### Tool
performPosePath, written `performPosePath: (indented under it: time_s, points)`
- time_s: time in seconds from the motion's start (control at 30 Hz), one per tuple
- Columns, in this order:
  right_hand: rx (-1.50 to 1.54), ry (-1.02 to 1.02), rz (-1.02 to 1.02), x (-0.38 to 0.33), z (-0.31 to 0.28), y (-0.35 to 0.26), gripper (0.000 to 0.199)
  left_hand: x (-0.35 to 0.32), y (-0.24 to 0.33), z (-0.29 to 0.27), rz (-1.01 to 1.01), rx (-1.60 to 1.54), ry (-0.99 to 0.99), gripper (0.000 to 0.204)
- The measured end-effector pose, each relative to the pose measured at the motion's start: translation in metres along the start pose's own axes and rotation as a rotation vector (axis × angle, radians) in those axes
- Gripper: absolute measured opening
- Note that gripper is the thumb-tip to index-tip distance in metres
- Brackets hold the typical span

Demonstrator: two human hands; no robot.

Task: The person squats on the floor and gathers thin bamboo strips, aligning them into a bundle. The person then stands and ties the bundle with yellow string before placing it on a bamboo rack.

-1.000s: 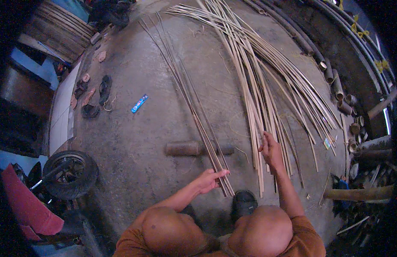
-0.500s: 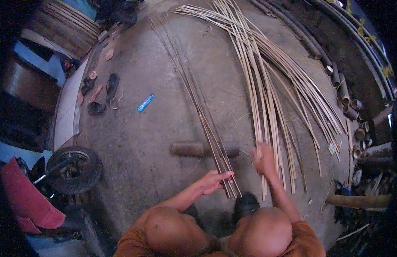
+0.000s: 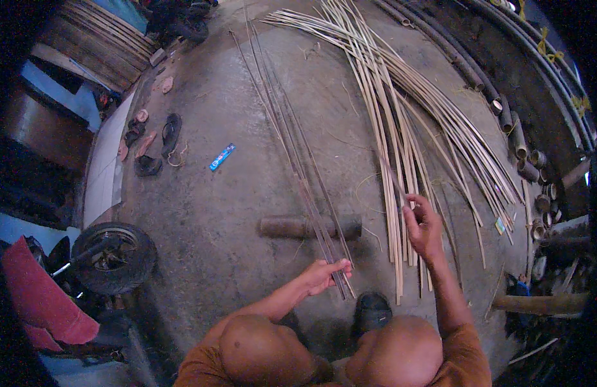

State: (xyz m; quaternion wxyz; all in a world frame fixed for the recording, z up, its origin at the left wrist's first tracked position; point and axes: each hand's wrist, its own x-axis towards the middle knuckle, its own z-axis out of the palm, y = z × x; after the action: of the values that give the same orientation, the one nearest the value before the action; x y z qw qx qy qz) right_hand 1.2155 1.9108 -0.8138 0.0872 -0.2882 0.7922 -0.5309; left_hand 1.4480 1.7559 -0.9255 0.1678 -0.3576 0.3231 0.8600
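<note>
My left hand (image 3: pixel 325 276) is closed round the near ends of several long, thin dark bamboo strips (image 3: pixel 303 184). They fan out away from me across the floor. My right hand (image 3: pixel 425 231) is over the near part of a pile of pale bamboo strips (image 3: pixel 374 84). A slim dark strip (image 3: pixel 392 173) runs into its thumb and fingers, lying over the pale ones; where its near end stops is hidden. Under the left-hand strips a short bamboo log (image 3: pixel 282 226) lies crosswise on the floor.
A wheel (image 3: pixel 111 258) and a red panel (image 3: pixel 47 293) stand at the left. Sandals (image 3: pixel 171 134) and a blue packet (image 3: pixel 222 157) lie on the concrete. Bamboo tubes (image 3: pixel 519 138) line the right side; a thick pole (image 3: pixel 543 303) juts in there. My knees are close below.
My right hand has shifted right and slightly away, its fingers loosening from a fist, with a dark strip now at them. The left-hand strips have spread apart and swung slightly right at their far ends.
</note>
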Motion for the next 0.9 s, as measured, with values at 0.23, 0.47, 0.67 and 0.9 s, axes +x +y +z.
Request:
performPosePath:
  time_s: [0.23,0.47,0.67,0.9]
  points:
    - [-0.325,-0.019,0.052,0.035,-0.059,0.026,0.028,0.005,0.005,0.012,-0.014,-0.035,-0.048,0.034]
    - [-0.64,0.08,0.003,0.107,-0.159,0.138,0.022,0.002,-0.002,0.002,-0.016,-0.012,-0.088,0.034]
    - [-0.781,0.183,-0.027,0.124,-0.232,0.216,0.02,0.005,-0.003,0.0,-0.035,-0.038,-0.115,0.033]
    - [-1.013,0.208,0.085,0.12,-0.276,0.262,0.032,0.005,-0.003,0.0,-0.053,-0.012,-0.055,0.035]
